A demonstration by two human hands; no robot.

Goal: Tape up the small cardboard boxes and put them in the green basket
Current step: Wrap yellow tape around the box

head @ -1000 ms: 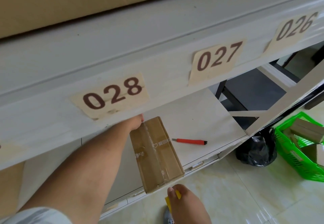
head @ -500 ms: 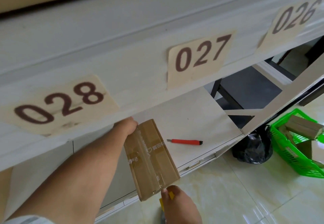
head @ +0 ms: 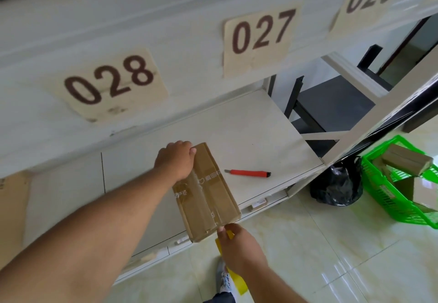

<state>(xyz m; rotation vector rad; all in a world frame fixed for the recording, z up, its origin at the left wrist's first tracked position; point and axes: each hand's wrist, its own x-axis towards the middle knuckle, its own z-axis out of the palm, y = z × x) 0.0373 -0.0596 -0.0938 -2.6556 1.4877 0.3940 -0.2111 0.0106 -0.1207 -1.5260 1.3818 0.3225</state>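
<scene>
Head view: a long, flat brown cardboard box (head: pixel 205 192) w/ clear tape down its middle lies on the white shelf board (head: pixel 248 132), near end overhanging the shelf's front edge, long axis running from that edge back toward the shelf's rear. Left hand (head: pixel 175 160) rests on the far end, fingers curled over the box's top-left corner, pinning it. Right hand (head: pixel 239 247) sits at the near end, fingertips touching the box's overhanging edge right where the tape line ends, and grips a yellow tape dispenser (head: pixel 231 264). So the box lies ahead of the right hand, seam pointing away from it. A red utility knife (head: pixel 247 173) lies just right of the box. Green plastic basket (head: pixel 388 198), some boxes already inside, stands on the floor well off to the right; right hand is nearer to it.
</scene>
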